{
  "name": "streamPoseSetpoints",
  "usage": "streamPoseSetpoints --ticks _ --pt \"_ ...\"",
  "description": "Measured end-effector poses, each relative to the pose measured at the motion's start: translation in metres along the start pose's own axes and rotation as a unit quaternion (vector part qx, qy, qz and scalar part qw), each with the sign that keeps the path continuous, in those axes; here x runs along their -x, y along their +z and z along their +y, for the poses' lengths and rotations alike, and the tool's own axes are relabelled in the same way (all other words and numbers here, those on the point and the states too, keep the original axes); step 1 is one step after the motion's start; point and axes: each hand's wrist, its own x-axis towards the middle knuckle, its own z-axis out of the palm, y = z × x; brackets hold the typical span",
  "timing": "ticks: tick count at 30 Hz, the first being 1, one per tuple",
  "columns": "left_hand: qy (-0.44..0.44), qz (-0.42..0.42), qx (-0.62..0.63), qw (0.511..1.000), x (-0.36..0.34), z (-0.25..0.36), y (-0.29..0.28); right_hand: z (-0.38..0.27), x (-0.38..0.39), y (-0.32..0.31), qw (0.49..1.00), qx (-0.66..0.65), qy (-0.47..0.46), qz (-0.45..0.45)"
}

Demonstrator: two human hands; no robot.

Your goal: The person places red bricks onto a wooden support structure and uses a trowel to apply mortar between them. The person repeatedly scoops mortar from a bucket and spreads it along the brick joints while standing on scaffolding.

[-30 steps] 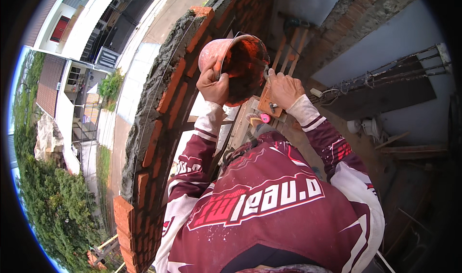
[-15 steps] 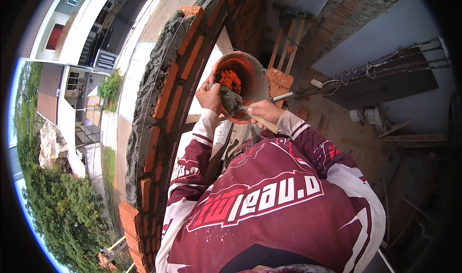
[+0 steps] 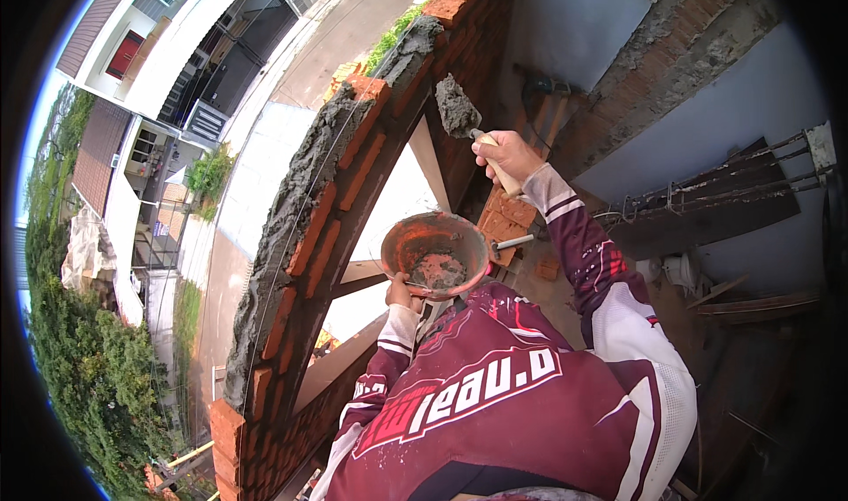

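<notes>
My right hand (image 3: 512, 158) is closed around the wooden handle of a trowel (image 3: 496, 167). A lump of wet grey mortar (image 3: 457, 108) covers its blade, held up beyond the bucket and near the inner side of the brick wall (image 3: 325, 236). With my left hand (image 3: 404, 292) I grip the near left rim of an orange bucket (image 3: 405, 243), tilted so its inside shows; some mortar (image 3: 439, 271) lies at the bottom. Along the wall's top runs a rough mortar bed (image 3: 305, 161), with a thin string stretched close to it. My left fingers are partly hidden by the rim.
A brick (image 3: 450, 4) sits on the wall's far end, and another stack (image 3: 227, 439) rises at its near end. Wooden braces (image 3: 428, 161) lean below the wall. Loose bricks (image 3: 503, 218) lie right of the bucket. Outside, far below, are a street and trees (image 3: 97, 377).
My right hand has lifted the trowel with mortar out of the bucket, upward and away from me. My left hand has brought the bucket lower and closer to my body. The view has shifted.
</notes>
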Motion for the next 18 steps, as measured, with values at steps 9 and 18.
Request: streamPoseSetpoints --ticks 9,18 --pt "-0.007 0.096 0.083 0.992 -0.015 -0.038 -0.082 -0.096 -0.246 0.000 0.928 -0.361 -0.090 -0.015" --pt "0.003 0.098 0.183 0.978 0.002 -0.062 -0.125 -0.051 -0.252 0.000 0.854 -0.503 -0.091 -0.094"
